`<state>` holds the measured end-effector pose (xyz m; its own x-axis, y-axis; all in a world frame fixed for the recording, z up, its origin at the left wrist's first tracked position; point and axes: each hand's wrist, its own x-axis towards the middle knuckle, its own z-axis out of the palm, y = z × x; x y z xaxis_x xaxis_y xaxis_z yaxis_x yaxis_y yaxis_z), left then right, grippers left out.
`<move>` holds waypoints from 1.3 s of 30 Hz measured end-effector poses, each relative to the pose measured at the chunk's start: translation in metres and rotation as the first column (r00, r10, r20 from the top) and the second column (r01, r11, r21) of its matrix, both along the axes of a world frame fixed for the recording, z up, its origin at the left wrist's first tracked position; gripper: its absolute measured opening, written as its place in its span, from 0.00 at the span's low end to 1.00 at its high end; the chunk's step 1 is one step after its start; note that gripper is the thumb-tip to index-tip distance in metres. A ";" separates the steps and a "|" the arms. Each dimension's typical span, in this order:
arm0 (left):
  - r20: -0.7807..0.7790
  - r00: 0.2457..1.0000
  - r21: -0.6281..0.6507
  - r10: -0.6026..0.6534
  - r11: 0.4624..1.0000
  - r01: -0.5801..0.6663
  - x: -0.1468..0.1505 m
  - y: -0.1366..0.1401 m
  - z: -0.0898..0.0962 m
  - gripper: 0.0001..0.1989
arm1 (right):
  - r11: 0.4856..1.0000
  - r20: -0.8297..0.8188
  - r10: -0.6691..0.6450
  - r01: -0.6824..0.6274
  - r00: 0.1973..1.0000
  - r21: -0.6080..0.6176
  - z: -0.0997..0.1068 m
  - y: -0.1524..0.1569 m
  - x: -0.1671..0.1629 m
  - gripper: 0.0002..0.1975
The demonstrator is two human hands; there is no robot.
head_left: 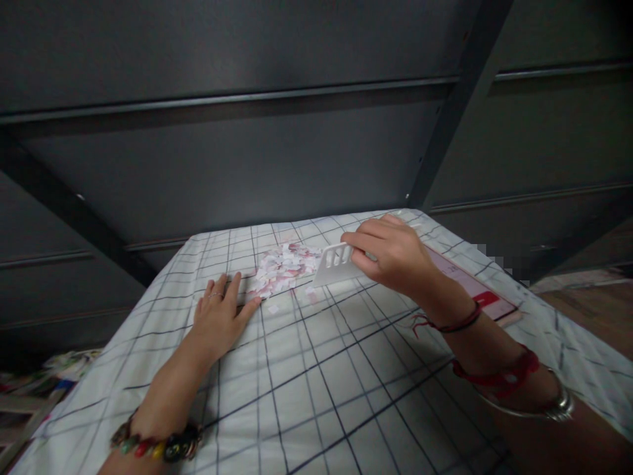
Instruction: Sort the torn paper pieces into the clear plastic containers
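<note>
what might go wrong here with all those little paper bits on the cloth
The loose heap of paper scraps could scatter if the slotted white plate in the right hand moves too sharply. The grid-patterned cloth might bunch under the left hand, shifting the scraps. The phone shows close beside the right arm, so a wide swing could perhaps knock it.
</note>
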<state>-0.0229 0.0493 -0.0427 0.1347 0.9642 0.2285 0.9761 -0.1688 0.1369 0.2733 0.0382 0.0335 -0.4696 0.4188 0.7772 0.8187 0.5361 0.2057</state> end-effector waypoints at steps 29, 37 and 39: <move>-0.075 0.996 -0.097 0.051 0.994 -0.058 0.008 -0.004 0.011 0.36 | 0.998 0.005 -0.050 0.050 0.999 -0.034 0.001 0.000 0.007 0.12; -0.071 0.996 -0.094 0.061 0.993 -0.067 0.008 -0.006 0.012 0.35 | 0.999 0.005 -0.034 0.034 0.999 0.010 0.003 -0.002 0.008 0.12; -0.075 0.996 -0.084 0.056 0.995 -0.062 0.008 -0.005 0.011 0.35 | 1.000 0.010 -0.024 0.024 1.000 0.015 0.003 -0.002 0.008 0.12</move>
<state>-0.0151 0.0444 -0.0315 0.0905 0.9865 0.1363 0.9919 -0.1015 0.0765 0.2810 0.0363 0.0369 -0.4676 0.4189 0.7784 0.8291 0.5133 0.2218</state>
